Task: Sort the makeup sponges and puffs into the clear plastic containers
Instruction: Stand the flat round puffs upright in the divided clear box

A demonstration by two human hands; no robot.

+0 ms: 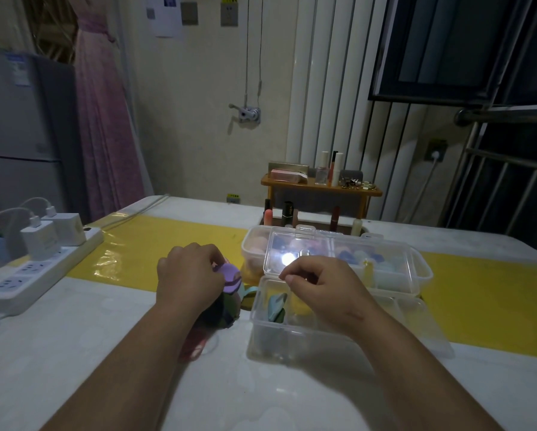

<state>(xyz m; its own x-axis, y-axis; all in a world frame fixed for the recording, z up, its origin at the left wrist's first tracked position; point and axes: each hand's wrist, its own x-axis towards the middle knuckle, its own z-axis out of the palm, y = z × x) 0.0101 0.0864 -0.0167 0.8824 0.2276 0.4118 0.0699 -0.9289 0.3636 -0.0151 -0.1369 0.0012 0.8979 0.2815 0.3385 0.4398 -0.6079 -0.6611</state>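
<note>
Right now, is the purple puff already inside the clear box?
No, the left hand holds the purple puff outside the open clear box, off to its left side.

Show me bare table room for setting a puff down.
Free: yellow strip between the white power strip and the left hand gripping a purple puff; white tabletop nearer than the clear plastic open container. Crowded: dark puff pile beside it.
</note>
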